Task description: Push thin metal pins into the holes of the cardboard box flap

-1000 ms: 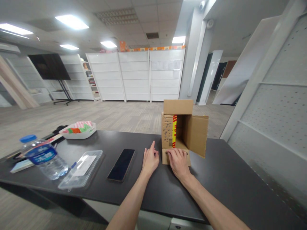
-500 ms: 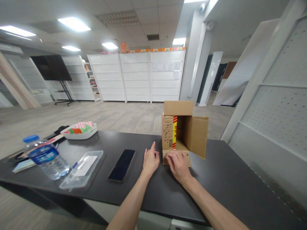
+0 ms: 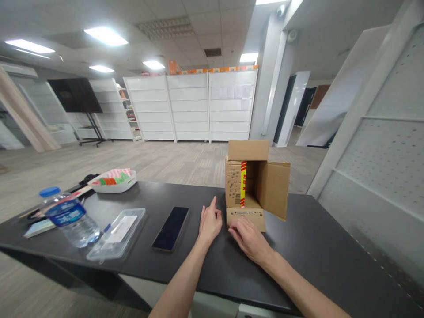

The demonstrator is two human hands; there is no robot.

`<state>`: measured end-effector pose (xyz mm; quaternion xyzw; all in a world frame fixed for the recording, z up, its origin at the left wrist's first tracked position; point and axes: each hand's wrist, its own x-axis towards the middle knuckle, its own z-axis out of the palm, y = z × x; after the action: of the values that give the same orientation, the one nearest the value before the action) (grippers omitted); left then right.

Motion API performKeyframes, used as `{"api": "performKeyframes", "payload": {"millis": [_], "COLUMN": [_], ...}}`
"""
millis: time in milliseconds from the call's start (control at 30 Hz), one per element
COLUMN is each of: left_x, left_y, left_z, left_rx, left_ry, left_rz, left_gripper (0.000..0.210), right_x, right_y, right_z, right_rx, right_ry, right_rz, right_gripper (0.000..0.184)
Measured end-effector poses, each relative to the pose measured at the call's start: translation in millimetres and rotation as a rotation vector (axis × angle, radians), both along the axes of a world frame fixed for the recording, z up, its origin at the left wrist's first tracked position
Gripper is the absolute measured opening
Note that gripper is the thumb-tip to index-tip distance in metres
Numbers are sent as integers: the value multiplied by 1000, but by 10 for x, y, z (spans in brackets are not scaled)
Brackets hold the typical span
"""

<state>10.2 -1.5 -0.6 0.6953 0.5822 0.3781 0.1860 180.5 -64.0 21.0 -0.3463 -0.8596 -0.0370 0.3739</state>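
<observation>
A cardboard box (image 3: 234, 185) lies on its side on the black table, its opening towards me and its flaps spread. Red-and-yellow tape (image 3: 243, 181) runs down its left flap, which bears many small dark dots. A row of small, partly shiny dots marks the lower flap (image 3: 248, 213). In front of that flap is my right hand (image 3: 251, 240), fingers curled together; the fingertips are hidden, so I cannot tell what they hold. My left hand (image 3: 211, 223) rests left of the box, index finger stretched out, other fingers loosely bent, nothing visible in it.
To the left lie a phone (image 3: 171, 229), a clear plastic case (image 3: 114, 240) with a white label, and a leaning water bottle (image 3: 71, 218). Behind them stands a white basket (image 3: 114, 187) with colourful packets. A white perforated panel (image 3: 394, 145) rises at the right.
My right hand has come down from the lower flap towards me, uncovering the row of dots. My left hand keeps its pose. The view has shifted slightly.
</observation>
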Motion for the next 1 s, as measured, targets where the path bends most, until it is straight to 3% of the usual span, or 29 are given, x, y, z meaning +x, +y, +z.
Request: {"api": "performKeyframes", "payload": {"millis": [267,1000], "left_x": [-4,-5], "left_y": [10,1], "left_z": [0,17], "left_rx": [2,2], "left_ry": [1,-6], "left_rz": [5,10], "left_gripper": [64,63], "right_x": [91,80], "right_y": [-100,-132], "right_z": [-68,8], "right_rx": [-8,-236], "right_ry": [-188,-146], "right_rz": [-6,170], "right_gripper": [17,13]}}
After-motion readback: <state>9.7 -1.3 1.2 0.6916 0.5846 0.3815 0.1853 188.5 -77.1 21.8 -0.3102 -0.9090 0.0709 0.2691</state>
